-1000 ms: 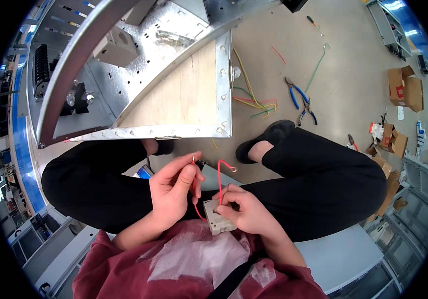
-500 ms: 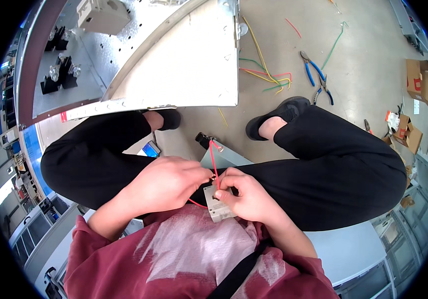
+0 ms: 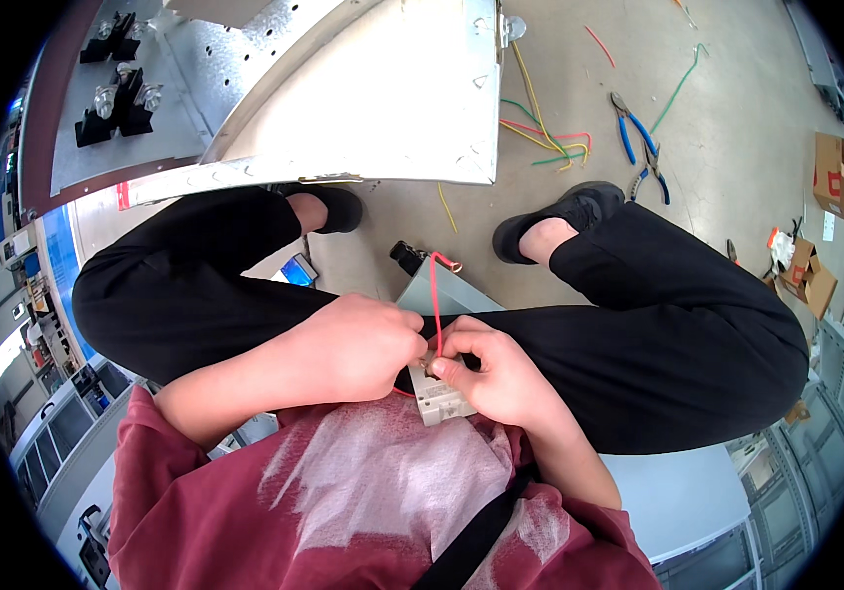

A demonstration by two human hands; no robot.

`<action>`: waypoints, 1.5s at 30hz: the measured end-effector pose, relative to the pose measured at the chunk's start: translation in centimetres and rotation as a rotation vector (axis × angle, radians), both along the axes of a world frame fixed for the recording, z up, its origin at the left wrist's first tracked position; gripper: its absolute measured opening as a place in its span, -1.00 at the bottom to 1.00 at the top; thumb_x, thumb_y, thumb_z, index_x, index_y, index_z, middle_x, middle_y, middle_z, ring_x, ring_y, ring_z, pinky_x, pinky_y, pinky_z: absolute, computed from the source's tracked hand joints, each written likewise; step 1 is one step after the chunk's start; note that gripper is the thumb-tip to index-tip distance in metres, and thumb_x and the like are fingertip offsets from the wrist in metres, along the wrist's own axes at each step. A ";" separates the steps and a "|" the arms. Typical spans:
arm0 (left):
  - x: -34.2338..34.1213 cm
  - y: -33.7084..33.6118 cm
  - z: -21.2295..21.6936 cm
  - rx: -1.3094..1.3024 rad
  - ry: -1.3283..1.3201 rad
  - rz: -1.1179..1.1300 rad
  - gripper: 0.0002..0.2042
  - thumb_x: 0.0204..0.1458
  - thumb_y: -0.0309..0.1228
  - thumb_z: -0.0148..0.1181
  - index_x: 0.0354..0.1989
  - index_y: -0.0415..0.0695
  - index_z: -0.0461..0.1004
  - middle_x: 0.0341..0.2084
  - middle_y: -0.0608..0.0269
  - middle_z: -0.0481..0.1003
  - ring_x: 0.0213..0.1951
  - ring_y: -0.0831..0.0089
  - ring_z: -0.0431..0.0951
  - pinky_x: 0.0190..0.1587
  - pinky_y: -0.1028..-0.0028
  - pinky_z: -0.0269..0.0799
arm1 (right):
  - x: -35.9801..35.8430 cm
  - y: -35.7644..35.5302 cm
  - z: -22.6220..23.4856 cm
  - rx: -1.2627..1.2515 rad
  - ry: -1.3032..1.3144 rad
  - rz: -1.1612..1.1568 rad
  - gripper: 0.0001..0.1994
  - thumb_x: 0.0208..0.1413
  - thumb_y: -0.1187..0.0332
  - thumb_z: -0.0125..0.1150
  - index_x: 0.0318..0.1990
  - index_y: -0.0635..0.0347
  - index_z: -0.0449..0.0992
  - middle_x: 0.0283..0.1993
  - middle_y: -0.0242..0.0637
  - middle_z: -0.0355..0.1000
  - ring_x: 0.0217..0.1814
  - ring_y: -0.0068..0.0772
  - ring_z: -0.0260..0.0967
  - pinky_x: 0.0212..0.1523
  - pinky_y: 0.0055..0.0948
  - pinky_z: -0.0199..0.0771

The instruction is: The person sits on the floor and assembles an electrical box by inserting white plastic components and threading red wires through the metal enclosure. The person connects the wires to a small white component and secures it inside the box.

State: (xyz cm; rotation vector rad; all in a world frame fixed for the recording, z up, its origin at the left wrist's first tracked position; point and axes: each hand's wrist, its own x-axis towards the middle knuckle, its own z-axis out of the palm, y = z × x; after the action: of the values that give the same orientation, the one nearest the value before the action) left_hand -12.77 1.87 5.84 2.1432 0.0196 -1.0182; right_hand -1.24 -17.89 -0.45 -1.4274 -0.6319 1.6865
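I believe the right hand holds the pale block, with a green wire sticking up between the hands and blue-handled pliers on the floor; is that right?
Not quite: the head view shows that the wire sticking up is red, not green. The right hand does hold the pale block, and blue-handled pliers lie on the floor.

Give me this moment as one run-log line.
right hand: holds beige module | red wire: extends past right thumb | left hand: at module's edge, grip hidden | floor: blue-handled pliers
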 end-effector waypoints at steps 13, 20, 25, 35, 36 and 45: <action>-0.6 -0.9 -1.0 -0.190 -0.071 0.438 -0.84 0.02 -0.62 0.20 -0.25 -0.31 0.67 -0.28 -0.03 0.58 -0.20 0.17 0.64 -0.11 0.26 0.54 | -0.6 0.0 -0.3 0.009 0.025 -0.064 -0.86 0.20 0.51 0.30 -0.29 0.35 0.43 -0.23 -0.09 0.44 -0.21 -0.17 0.45 -0.13 -0.27 0.43; -3.6 -0.5 -3.5 -0.739 0.210 1.393 -0.66 0.28 -0.36 0.24 0.15 -0.28 0.54 -0.13 0.18 0.63 -0.03 0.46 0.62 0.08 0.43 0.51 | -0.8 0.1 -0.5 -0.049 0.168 -0.177 -0.89 0.32 0.57 0.22 -0.25 0.31 0.40 -0.04 -0.15 0.56 -0.11 -0.45 0.54 -0.02 -0.41 0.53; -5.5 -3.7 -5.0 -1.046 0.072 1.417 -0.17 0.19 -0.01 0.25 0.49 -0.31 0.17 0.39 -0.11 0.33 0.40 0.12 0.35 0.47 0.10 0.15 | -1.1 0.0 -1.0 -0.032 0.237 -0.254 -0.93 0.34 0.55 0.21 -0.21 0.34 0.45 -0.04 -0.19 0.56 -0.12 -0.50 0.52 -0.02 -0.42 0.53; -6.4 -5.2 -5.5 -0.733 -0.108 1.421 -0.85 0.35 -0.41 0.23 -0.24 -0.23 0.49 -0.16 0.20 0.53 -0.10 0.47 0.48 0.06 0.39 0.39 | -0.6 0.2 -0.8 -0.024 0.137 -0.144 -0.91 0.38 0.50 0.22 -0.15 0.38 0.54 -0.06 -0.31 0.50 -0.07 -0.55 0.48 0.01 -0.44 0.50; -6.4 -5.0 -5.5 -0.745 -0.088 1.401 -0.84 0.34 -0.42 0.25 -0.27 -0.23 0.49 -0.18 0.20 0.53 -0.11 0.47 0.46 0.04 0.39 0.38 | -0.6 0.2 -0.7 -0.039 0.165 -0.139 -0.91 0.38 0.50 0.22 -0.15 0.38 0.54 -0.05 -0.31 0.49 -0.06 -0.55 0.48 0.01 -0.44 0.49; -4.6 -2.4 -5.2 -0.597 -0.072 0.884 -0.83 0.23 -0.45 0.34 -0.35 -0.19 0.48 -0.10 0.23 0.44 -0.08 0.36 0.40 0.02 0.38 0.33 | -1.9 0.2 -1.6 0.046 0.050 -0.268 -0.90 0.26 0.51 0.29 -0.25 0.34 0.50 -0.20 -0.22 0.37 -0.23 -0.35 0.41 -0.15 -0.35 0.43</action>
State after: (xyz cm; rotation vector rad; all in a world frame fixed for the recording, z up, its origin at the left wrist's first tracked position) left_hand -17.35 -0.48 0.62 1.3754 0.5138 -0.3478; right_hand -3.15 -17.67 -2.09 -1.3674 -0.4276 1.4831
